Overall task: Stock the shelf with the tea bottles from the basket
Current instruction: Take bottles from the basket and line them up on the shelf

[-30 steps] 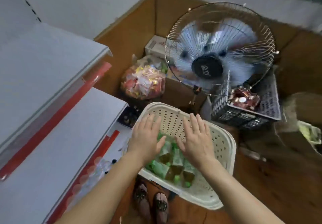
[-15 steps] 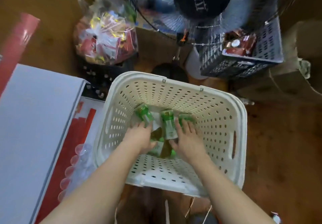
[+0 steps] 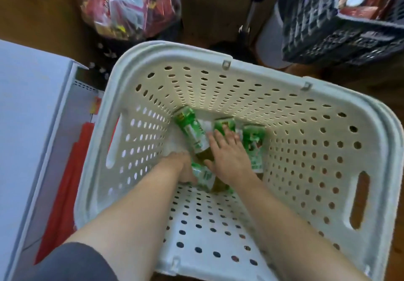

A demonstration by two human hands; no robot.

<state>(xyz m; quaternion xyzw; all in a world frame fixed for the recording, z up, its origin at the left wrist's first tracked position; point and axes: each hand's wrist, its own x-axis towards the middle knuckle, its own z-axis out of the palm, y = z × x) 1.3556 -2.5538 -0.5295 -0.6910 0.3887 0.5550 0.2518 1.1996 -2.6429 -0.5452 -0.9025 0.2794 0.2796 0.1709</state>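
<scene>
A cream perforated basket [image 3: 175, 50] stands on the floor below me. Several tea bottles with green labels lie at its bottom: one at the far left [image 3: 189, 125], one at the right [image 3: 253, 143]. My left hand [image 3: 181, 168] reaches down with its fingers curled around a near tea bottle [image 3: 204, 179]. My right hand [image 3: 228, 156] lies flat on a middle bottle [image 3: 223, 123], fingers spread, thumb out to the left. The white shelf [image 3: 32, 127] with a red strip [image 3: 65, 182] is at the left, right beside the basket.
A clear bag of colourful snack packs [image 3: 131, 5] sits beyond the basket at the left. A dark plastic crate [image 3: 341, 31] with red packs stands at the far right, with a fan's pole [image 3: 247, 24] between them. Brown floor surrounds everything.
My view has dropped closer to the basket. Both hands went from above the rim down to the bottles, and my left hand has curled around one.
</scene>
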